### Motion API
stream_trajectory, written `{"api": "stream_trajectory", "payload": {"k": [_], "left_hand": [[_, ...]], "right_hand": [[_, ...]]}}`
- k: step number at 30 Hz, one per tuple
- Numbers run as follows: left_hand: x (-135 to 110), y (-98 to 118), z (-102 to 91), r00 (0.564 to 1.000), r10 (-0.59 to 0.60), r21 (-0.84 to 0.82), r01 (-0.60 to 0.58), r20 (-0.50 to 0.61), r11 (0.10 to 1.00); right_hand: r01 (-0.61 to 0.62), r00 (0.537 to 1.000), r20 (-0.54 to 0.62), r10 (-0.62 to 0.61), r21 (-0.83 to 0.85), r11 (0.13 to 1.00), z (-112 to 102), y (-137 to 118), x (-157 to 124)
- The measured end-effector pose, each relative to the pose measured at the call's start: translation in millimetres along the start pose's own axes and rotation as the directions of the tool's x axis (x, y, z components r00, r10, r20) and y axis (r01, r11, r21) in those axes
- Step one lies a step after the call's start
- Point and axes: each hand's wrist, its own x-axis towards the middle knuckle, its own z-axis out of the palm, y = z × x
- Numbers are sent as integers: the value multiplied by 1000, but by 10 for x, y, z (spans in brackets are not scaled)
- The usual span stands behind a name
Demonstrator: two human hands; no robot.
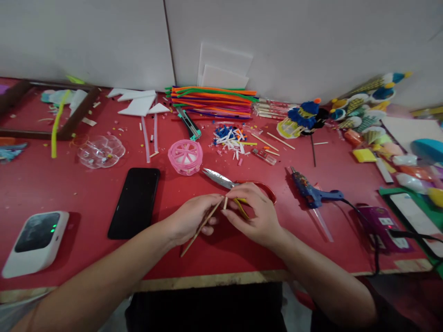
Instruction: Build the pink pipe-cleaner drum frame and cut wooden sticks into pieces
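A thin wooden stick [198, 233] is held in my left hand [194, 216], slanting down toward the table's front edge. The thumb and forefinger of my right hand [258, 214] pinch a short pale stick piece [225, 203], close to the upper end of the long stick. Yellow curved handles [242, 208] show beneath my right fingers; whether they lie on the table or rest in the palm, I cannot tell. Just beyond my hands lies a pair of scissors [218, 178] with red handles, partly covered by my right hand.
Left of my hands lie a black phone [134, 203] and a white device [36, 242]. A pink round container [185, 157], a cutter knife [188, 123] and pipe cleaners [212, 102] are farther back. A blue glue gun [311, 190] with its cord lies right.
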Motion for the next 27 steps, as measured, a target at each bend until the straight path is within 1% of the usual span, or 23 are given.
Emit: {"api": "stream_trajectory", "payload": {"k": [2, 4, 6, 11, 16, 18, 19, 20, 22, 23, 25, 27], "left_hand": [[5, -28, 8, 999, 42, 43, -43, 13, 998], [11, -58, 15, 995, 98, 48, -99, 18, 994], [19, -83, 11, 991, 129, 35, -131, 44, 991], [56, -101, -36, 980, 156, -2, -157, 121, 988], [53, -101, -35, 978, 162, 67, -172, 133, 983], [39, -81, -22, 980, 183, 86, -190, 80, 978], [32, -60, -18, 976, 217, 80, -219, 26, 972], [26, -31, -18, 964, 262, 63, -259, -39, 964], [13, 45, -30, 914, 363, 9, -368, -178, 930], [5, 88, -39, 901, 376, -26, -390, -217, 920], [-11, 161, -54, 882, 392, -83, -425, -261, 901], [-26, 195, -52, 893, 376, -120, -413, -246, 903]], "right_hand": [[15, 1000, 3, -15, 4, 1000, 12, 3, -7], [7, 1000, -6, -7, 10, 1000, 19, 4, -8], [-1, 1000, -17, 2, 16, 1000, 23, 6, -7], [-24, 999, -30, 24, 6, 1000, 18, 17, 0], [2, 998, -55, -3, -18, 1000, -16, 5, 20], [-15, 997, -71, 12, -44, 999, -37, -3, 32], [-29, 997, -74, 24, -58, 998, -48, -5, 38], [-41, 997, -67, 37, -72, 997, -58, -5, 43], [-50, 999, -14, 49, -94, 994, -72, -2, 50], [-44, 999, 23, 46, -101, 994, -75, 0, 51], [-19, 996, 83, 27, -104, 994, -74, 2, 48], [13, 996, 88, -5, -90, 996, -65, 2, 36]]}}
